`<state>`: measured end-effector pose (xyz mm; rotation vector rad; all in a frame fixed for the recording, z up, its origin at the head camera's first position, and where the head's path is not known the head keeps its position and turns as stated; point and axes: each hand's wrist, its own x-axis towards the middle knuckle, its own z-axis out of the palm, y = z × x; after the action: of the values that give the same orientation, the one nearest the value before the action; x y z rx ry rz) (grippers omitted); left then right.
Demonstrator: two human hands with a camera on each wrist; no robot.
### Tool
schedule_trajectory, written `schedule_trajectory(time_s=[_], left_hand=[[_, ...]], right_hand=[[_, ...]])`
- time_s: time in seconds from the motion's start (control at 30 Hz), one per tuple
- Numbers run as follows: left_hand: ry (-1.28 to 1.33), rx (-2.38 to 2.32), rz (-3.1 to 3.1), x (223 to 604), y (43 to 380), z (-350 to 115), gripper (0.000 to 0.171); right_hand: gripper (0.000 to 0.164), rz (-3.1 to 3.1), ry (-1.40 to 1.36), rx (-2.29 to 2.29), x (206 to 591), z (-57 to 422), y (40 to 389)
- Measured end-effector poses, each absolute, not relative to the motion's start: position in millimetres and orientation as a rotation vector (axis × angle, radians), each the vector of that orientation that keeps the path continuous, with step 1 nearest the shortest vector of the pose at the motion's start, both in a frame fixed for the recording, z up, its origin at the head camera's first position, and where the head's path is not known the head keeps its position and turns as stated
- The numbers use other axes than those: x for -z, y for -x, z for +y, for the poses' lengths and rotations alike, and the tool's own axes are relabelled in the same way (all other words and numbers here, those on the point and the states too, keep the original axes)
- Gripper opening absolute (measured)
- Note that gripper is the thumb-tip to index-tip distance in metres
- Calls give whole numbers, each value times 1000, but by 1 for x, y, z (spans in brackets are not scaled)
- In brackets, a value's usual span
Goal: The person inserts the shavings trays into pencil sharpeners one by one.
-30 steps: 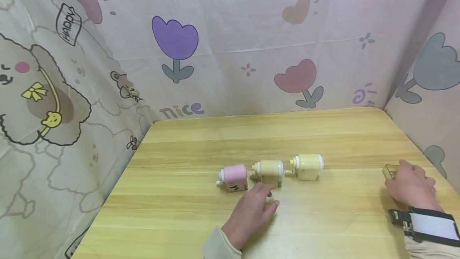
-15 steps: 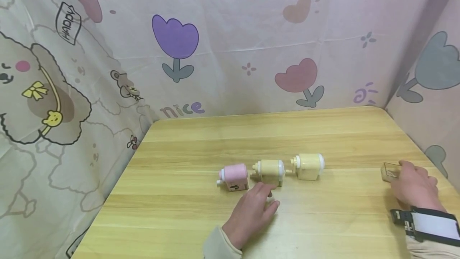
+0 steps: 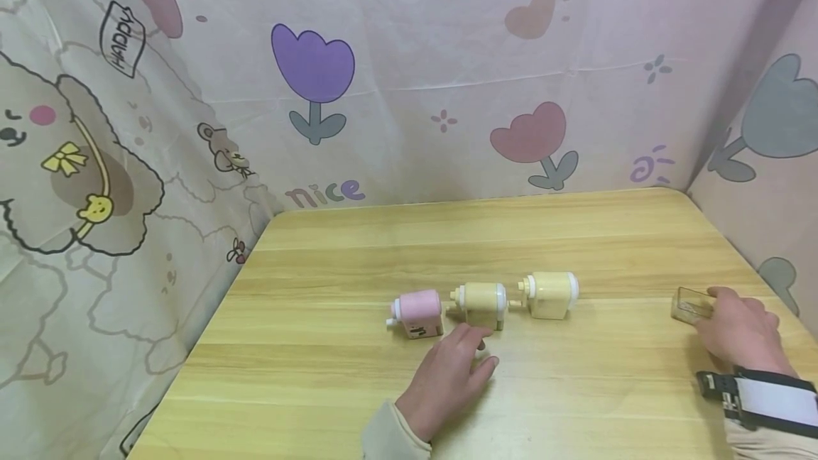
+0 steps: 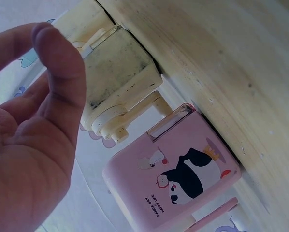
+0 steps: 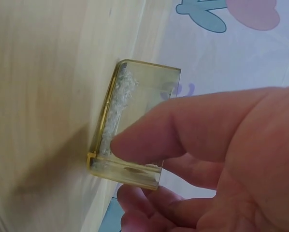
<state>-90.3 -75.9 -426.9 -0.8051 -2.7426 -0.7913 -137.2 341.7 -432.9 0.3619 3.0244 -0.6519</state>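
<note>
At the table's right side my right hand (image 3: 743,330) pinches a small see-through yellowish shavings drawer (image 3: 690,306). The right wrist view shows the thumb on the drawer's side and pale shavings (image 5: 116,108) inside, along the side nearest the table. My left hand (image 3: 444,377) rests at the front of a yellow pencil sharpener (image 3: 482,298), its fingers loosely bent and holding nothing. To the left of that sharpener stands a pink pencil sharpener (image 4: 178,179) with a panda print. A paler yellow pencil sharpener (image 3: 552,295) is on the right. All three have their cranks pointing left.
The sharpeners stand in a slightly slanting row on a wood-grain table (image 3: 319,375). Printed cloth (image 3: 415,41) hangs behind the table and along both sides. A strapped device (image 3: 770,400) sits on my right wrist.
More of the drawer shows beside my right hand, its end a little further left. The right hand has shifted slightly right. My left hand and the sharpeners stay put.
</note>
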Motion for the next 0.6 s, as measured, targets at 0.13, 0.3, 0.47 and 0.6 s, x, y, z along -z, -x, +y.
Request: schedule_trajectory(time_s=[0.13, 0.3, 0.47, 0.6], left_hand=[[807, 785, -2748, 426, 90, -76, 34], [805, 786, -2752, 426, 90, -76, 34], [808, 787, -2753, 426, 90, -76, 34], [810, 780, -2748, 426, 90, -76, 34]], right_hand=[[66, 3008, -360, 661, 434, 342, 138], [66, 3011, -355, 656, 433, 341, 138], [64, 3016, -348, 643, 431, 339, 137], [63, 3027, -302, 641, 429, 338, 135]])
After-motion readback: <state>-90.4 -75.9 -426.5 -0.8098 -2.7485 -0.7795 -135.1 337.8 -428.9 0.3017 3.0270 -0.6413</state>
